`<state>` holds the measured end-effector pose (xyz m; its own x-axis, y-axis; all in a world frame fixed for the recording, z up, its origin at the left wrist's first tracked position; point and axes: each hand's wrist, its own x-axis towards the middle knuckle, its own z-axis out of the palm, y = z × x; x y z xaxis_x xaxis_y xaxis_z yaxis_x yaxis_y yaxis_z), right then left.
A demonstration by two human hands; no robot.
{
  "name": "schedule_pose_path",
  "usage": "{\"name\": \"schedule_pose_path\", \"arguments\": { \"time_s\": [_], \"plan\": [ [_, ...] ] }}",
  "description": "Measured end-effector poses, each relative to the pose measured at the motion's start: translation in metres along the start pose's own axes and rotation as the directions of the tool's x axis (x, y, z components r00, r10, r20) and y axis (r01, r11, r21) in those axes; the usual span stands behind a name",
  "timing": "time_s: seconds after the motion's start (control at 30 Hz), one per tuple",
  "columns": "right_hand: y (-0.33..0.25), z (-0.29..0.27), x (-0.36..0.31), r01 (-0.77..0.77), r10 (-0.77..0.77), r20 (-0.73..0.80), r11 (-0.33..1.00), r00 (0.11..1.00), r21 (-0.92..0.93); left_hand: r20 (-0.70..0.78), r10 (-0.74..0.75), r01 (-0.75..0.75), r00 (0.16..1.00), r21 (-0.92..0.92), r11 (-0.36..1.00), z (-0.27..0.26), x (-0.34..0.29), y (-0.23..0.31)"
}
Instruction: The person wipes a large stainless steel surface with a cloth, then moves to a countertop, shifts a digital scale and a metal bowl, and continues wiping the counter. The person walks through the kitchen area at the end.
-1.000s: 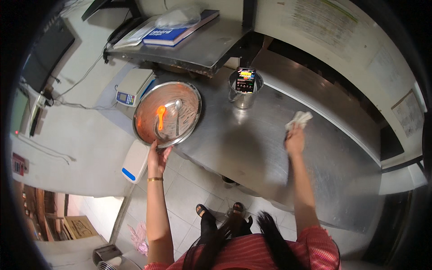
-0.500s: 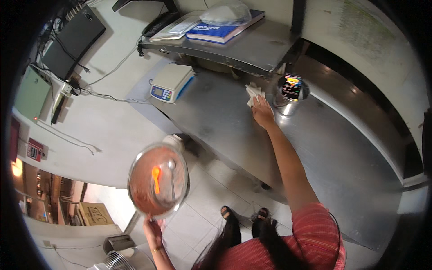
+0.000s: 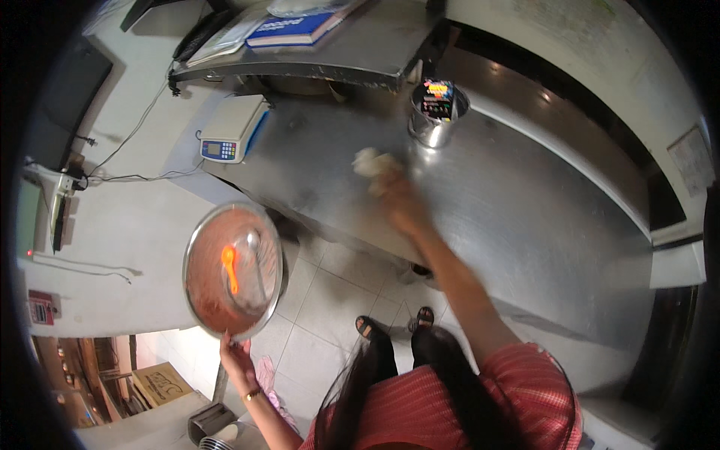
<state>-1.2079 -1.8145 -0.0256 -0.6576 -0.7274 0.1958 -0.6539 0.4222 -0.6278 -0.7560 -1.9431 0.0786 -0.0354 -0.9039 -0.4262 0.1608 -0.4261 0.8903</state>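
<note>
With my left hand (image 3: 237, 361) I grip the near rim of a wide steel bowl (image 3: 196, 271), tipped so its inside shows. Reddish-brown residue coats the bowl, and in it lie an orange spoon (image 3: 230, 268) and a blurred metal spoon (image 3: 257, 259). My right hand (image 3: 401, 199), smeared by motion, is closed on a whitish cloth (image 3: 367, 162) over the steel table (image 3: 517, 202). Just beyond the cloth stands a steel container (image 3: 433, 135), with a phone (image 3: 437, 100), its screen lit, propped in its mouth.
A white digital scale (image 3: 232, 129) sits at the table's far left corner. Above is a steel shelf (image 3: 352, 60) bearing a blue record book (image 3: 296, 30) and papers. Cables run along the left wall. On the tiled floor (image 3: 322, 300) are my sandalled feet; a cardboard box (image 3: 163, 384) stands lower left.
My right hand has drawn the cloth nearer and away from the steel container. The view has shifted, so the table and shelf sit further left and higher. My left hand still holds the bowl.
</note>
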Motion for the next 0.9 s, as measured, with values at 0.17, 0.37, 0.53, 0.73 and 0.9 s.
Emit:
{"name": "schedule_pose_path", "arguments": {
  "time_s": [0.17,0.37,0.53,0.73,0.9],
  "plan": [
    [0.054,-0.029,-0.024,-0.141,0.246,-0.298,0.932,0.923,0.333,0.297,-0.067,0.063,0.953,0.021,0.998,0.089,0.027,0.018],
    [0.031,-0.037,-0.12,-0.125,0.112,-0.057,0.887,0.992,-0.444,0.53,-0.136,0.118,0.837,0.067,0.991,0.169,0.077,0.0],
    [0.15,-0.191,-0.259,-0.65,0.451,-0.47,0.569,0.759,-0.504,0.601,-0.194,0.152,0.775,0.12,0.981,0.234,0.075,-0.021],
    [0.171,-0.198,-0.283,-0.745,0.514,-0.545,0.523,0.663,-0.413,0.561,-0.194,0.13,0.805,0.153,0.98,0.257,0.061,-0.044],
    [0.068,-0.13,-0.182,0.063,-0.023,0.142,0.956,0.99,-0.286,0.208,0.473,-0.499,0.856,0.57,0.653,0.228,0.036,-0.073]
  ]
}}
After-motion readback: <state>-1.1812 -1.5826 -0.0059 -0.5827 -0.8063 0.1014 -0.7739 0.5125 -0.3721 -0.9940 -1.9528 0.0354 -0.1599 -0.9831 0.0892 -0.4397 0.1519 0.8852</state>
